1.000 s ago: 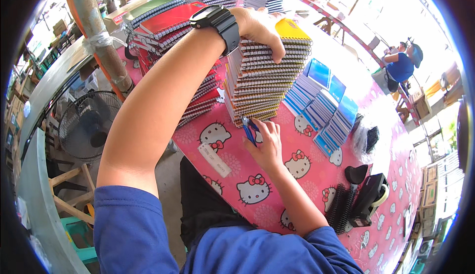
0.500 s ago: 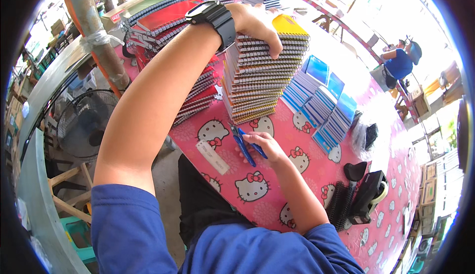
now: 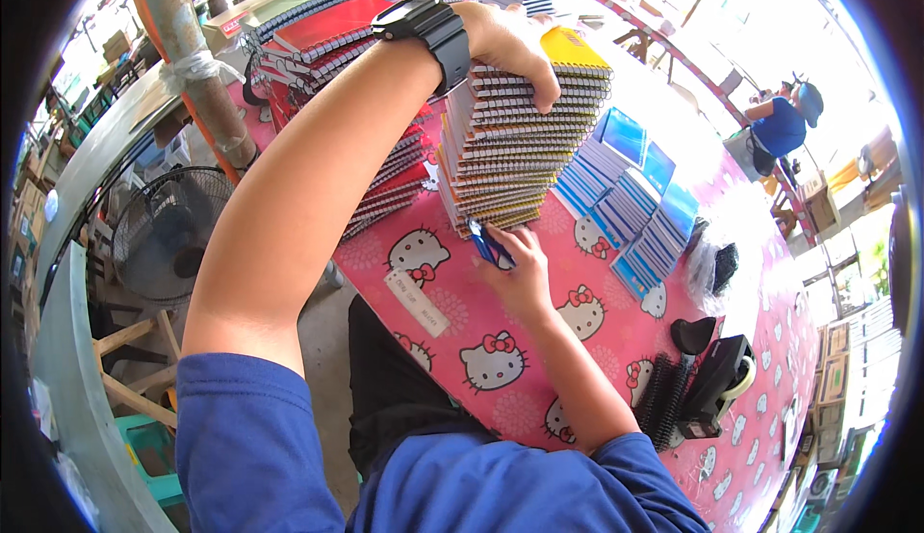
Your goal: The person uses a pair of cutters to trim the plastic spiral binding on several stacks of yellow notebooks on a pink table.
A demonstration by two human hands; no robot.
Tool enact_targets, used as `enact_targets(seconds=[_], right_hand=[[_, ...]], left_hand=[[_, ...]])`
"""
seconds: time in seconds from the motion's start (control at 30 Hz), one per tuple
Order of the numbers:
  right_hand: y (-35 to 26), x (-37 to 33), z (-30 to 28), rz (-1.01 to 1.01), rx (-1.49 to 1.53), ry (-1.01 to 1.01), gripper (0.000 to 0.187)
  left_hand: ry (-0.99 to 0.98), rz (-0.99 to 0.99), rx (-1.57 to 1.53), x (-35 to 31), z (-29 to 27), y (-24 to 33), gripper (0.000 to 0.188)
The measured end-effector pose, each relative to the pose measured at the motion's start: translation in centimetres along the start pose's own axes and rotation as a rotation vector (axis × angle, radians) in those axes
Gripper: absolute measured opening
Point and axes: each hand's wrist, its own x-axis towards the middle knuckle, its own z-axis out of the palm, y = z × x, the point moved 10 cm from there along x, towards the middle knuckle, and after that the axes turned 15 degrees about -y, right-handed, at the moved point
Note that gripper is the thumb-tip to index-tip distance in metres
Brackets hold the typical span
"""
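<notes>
A tall stack of yellow-topped spiral notebooks [image 3: 529, 148] stands on the pink table, its bound edges toward me. My left hand [image 3: 510, 47], with a black watch at the wrist, is closed over the top of that stack. Its thumb presses the wire-bound side, and the other fingers are partly hidden at the far side. Down at the foot of the same stack, my right hand [image 3: 525, 278] grips blue-handled pliers [image 3: 489, 247]. The pliers' jaws are at the lowest notebooks' wire coils; whether they bite a wire is too small to tell.
Red spiral notebooks [image 3: 327, 32] are piled to the left, under my left forearm. Blue notebooks [image 3: 626, 201] lean in rows at the right. Nearer are black coils [image 3: 659, 393], a tape dispenser [image 3: 717, 389] and a white strip [image 3: 416, 302]. A fan [image 3: 173, 234] stands beyond the table's left edge.
My right hand has moved up and away from me with the pliers, from the table in front of the stack to its bottom coils. My left hand stays on the stack's top.
</notes>
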Motion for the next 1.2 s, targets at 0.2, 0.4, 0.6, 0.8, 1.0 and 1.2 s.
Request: enact_targets(seconds=[0.2,0.4,0.6,0.8,1.0,1.2], right_hand=[[3.9,-0.2,3.4,0.402,0.908,-0.298,0.034],[-0.8,-0.9,-0.5,0.021,-0.328,0.052,0.055],[-2.0,-0.7,0.1,-0.072,-0.487,0.084,0.053],[-2.6,-1.0,-0.3,-0.208,-0.481,0.140,0.043],[4.9,-0.3,3.9,0.427,0.997,-0.379,0.034],[-1.0,-1.0,-0.2,0.011,-0.381,-0.002,0.049]], left_hand=[[-0.009,-0.002,-0.021,0.2,0.3,-0.3,0.114],[-0.014,0.013,0.024,0.5,0.0,-0.1,0.113],[0.049,-0.005,0.044,0.3,-0.2,-0.3,0.112],[0.024,0.007,0.016,0.2,0.0,0.0,0.112],[0.008,0.001,0.017,0.1,0.0,0.0,0.112],[-0.011,0.034,-0.017,0.4,0.2,0.2,0.111]])
